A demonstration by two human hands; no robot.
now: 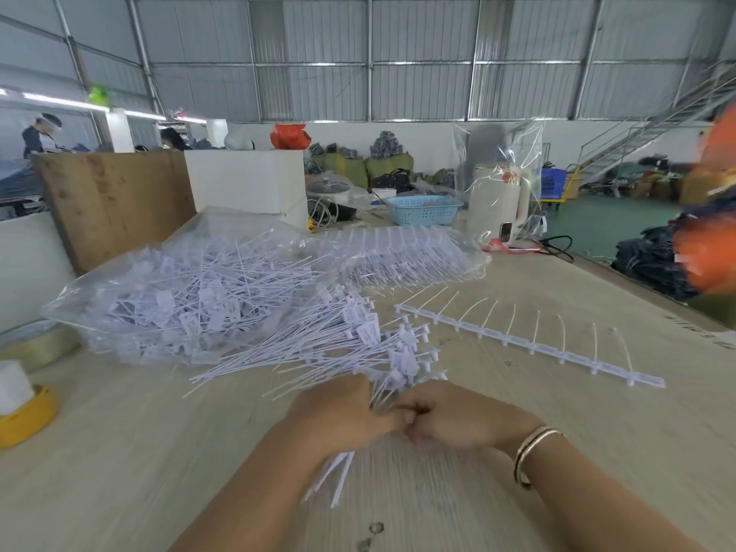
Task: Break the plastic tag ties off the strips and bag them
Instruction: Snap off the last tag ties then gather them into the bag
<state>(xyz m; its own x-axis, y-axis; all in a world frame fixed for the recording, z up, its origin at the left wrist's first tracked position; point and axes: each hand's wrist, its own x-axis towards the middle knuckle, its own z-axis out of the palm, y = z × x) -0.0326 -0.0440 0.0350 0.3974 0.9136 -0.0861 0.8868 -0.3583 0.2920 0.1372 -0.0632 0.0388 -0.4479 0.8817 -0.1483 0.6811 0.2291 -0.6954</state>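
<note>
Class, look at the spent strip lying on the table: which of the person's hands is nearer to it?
Right. The right hand lies just below the spent strip; the left hand, gripping a bundle of ties, sits farther left.

On the table (119,452), the left hand (338,416) and the right hand (458,416) met at the near centre, both closed round a bundle of tag ties (338,472). Just beyond them lay a loose pile of ties (318,344). Farther left sat an open bag (179,288) with ties in it. Behind the pile, toward the right, lay a bag of unbroken strips (406,256). Right of the pile lay a stripped strip (529,344). A tape roll (28,416) sat at the near left edge. At the far end stood a basket (422,211), with a kettle (498,201) to its right.
</note>
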